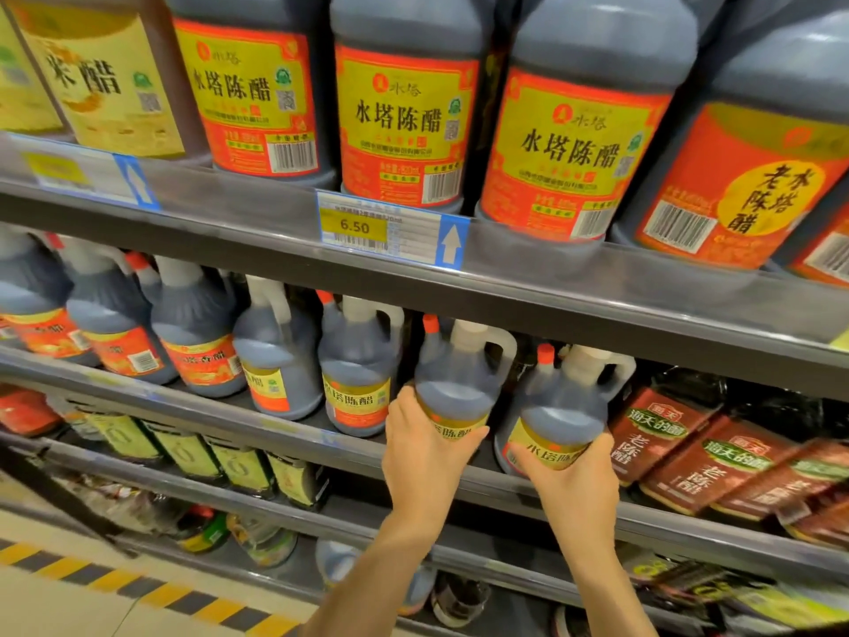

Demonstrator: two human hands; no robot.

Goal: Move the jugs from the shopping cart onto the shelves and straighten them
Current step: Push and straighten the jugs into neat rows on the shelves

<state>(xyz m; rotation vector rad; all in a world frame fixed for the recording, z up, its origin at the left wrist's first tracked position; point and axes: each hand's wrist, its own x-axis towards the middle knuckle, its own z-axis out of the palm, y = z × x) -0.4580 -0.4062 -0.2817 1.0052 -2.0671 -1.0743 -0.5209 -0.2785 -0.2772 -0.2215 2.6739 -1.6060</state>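
Two dark jugs at the front lip of the middle shelf (643, 521), each cupped from below and in front. Left hand (425, 457) wrapped round the lower body of the left jug (455, 388), fingers curled over its yellow label, thumb up its left side. Right hand (574, 480) gripping the right jug (567, 406) the same way, fingers across the label reading 水塔陈醋. Both forearms reaching up and forward from bottom centre, wrists bent back. A narrow gap between the two held jugs. Left of the fingers, a row of like jugs (275, 360) shoulder to shoulder, little room. Right of the fingers, just beside the right jug, red-brown pouches (666, 434) marked 老陈醋. Above the fingers, the underside of the upper shelf (597, 305) close over the red caps. On that shelf, big jugs (404, 108) labelled 水塔陈醋, and a price tag (390, 232) showing 6.50 with an up arrow. Below, a striped floor edge (138, 586)
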